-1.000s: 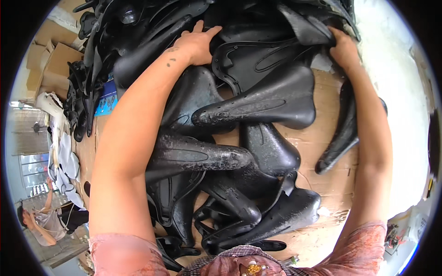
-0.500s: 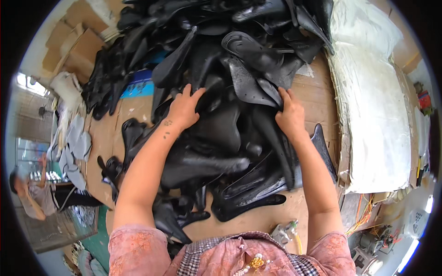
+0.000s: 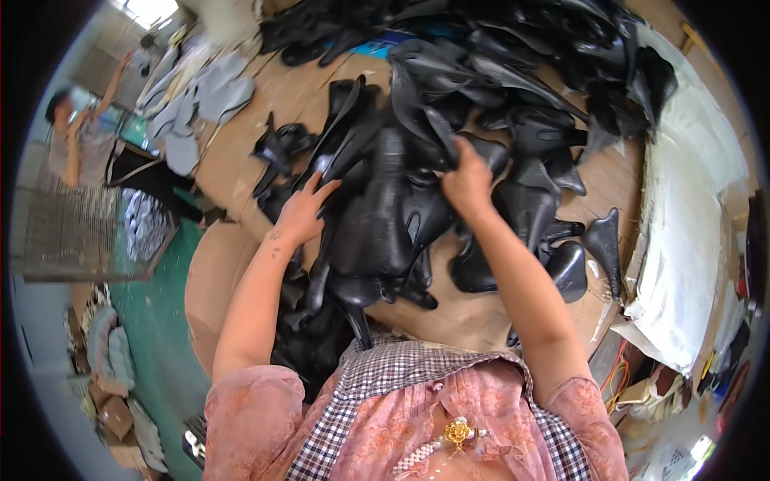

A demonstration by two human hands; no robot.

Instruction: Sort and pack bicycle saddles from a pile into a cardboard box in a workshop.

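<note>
A heap of black bicycle saddles (image 3: pixel 449 104) covers a brown table (image 3: pixel 313 96). A stack of several saddles (image 3: pixel 377 216) is pulled toward me, hanging over the near edge. My left hand (image 3: pixel 303 210) presses flat against the stack's left side, fingers spread. My right hand (image 3: pixel 467 178) grips the top of the stack on its right. Loose saddles (image 3: pixel 593 240) lie to the right of my right arm.
White padded sheets (image 3: pixel 690 240) lie along the right edge of the table. Grey foam pieces (image 3: pixel 196 96) lie at the far left. Another person (image 3: pixel 80 136) stands at the left beside a wire cage (image 3: pixel 72 232). Green floor lies below.
Both hands have drawn a stack of saddles out of the heap toward me. The view has swung, and the table's near edge and floor now show.
</note>
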